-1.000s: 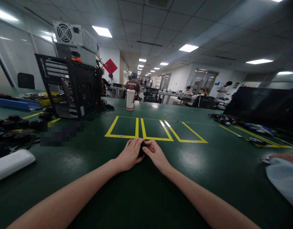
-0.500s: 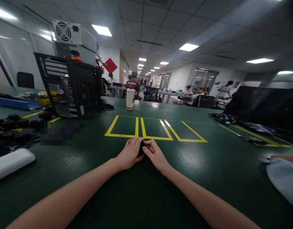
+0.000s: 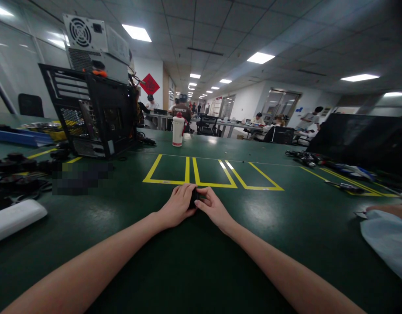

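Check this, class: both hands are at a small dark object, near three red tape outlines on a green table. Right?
One colour is wrong: the head view shows three yellow tape outlines, not red. The left hand and right hand are at a small dark object, and the table is green.

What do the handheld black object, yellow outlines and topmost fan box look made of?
Black object: perhaps plastic, finish unclear; dark, mostly covered. Yellow outlines: probably glossy tape; flat strips catching glare. Fan box: likely dull grey metal; round grille, sharp edges.
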Action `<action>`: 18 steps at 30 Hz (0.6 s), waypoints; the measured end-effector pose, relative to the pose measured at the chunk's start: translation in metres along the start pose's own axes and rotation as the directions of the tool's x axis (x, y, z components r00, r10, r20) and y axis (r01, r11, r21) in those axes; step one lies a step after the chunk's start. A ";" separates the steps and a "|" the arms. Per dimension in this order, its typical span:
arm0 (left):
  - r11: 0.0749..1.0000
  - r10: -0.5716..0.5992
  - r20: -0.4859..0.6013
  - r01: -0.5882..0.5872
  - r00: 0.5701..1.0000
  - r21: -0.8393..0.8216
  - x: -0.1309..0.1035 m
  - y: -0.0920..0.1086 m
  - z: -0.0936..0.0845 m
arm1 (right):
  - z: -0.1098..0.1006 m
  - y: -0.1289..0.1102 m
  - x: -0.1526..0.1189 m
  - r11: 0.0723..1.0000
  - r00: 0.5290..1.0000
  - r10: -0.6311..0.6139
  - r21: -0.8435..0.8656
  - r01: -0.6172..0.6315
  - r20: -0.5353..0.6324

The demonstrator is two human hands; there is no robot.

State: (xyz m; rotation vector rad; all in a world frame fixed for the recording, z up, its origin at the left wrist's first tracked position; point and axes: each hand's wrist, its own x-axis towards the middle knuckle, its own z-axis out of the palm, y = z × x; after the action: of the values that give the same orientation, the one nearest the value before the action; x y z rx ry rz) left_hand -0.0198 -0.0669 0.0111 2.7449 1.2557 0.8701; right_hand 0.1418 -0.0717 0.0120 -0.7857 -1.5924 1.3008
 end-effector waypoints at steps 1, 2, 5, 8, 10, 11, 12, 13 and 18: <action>1.000 -0.001 -0.003 0.001 1.000 0.000 0.000 0.000 0.001 | 0.001 0.001 0.000 1.000 1.000 -0.008 -0.006 0.008 -0.014; 1.000 0.000 -0.008 0.000 1.000 0.001 0.000 -0.001 0.001 | 0.001 0.002 0.000 1.000 0.999 -0.013 -0.017 0.013 -0.031; 1.000 0.003 -0.020 -0.003 1.000 0.012 0.001 -0.002 0.004 | 0.001 0.006 0.004 0.999 0.997 -0.015 -0.051 0.012 -0.073; 1.000 0.006 -0.022 -0.005 1.000 0.025 0.001 -0.003 0.005 | 0.000 0.007 0.008 0.999 0.995 -0.001 -0.051 -0.004 -0.096; 1.000 0.006 -0.020 -0.006 1.000 0.028 0.000 -0.003 0.005 | -0.001 0.006 0.009 0.998 0.996 0.032 -0.047 -0.036 -0.077; 1.000 0.006 -0.016 -0.005 1.000 0.026 0.000 -0.003 0.005 | -0.002 0.005 0.009 0.997 0.997 0.050 -0.049 -0.053 -0.058; 1.000 0.005 -0.012 -0.004 1.000 0.023 0.000 -0.003 0.005 | -0.003 0.004 0.008 0.997 0.997 0.063 -0.051 -0.064 -0.037; 1.000 0.004 -0.008 -0.004 1.000 0.019 0.000 -0.003 0.004 | -0.003 0.003 0.007 0.996 0.998 0.068 -0.051 -0.069 -0.016; 1.000 0.015 0.001 -0.015 1.000 0.000 -0.001 -0.003 0.002 | -0.002 0.000 0.002 1.000 1.000 0.017 -0.020 -0.017 0.025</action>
State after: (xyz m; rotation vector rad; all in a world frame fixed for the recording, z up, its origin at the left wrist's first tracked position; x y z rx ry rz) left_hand -0.0209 -0.0651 0.0081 2.7583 1.2361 0.8702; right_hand 0.1430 -0.0688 0.0125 -0.7991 -1.6240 1.3142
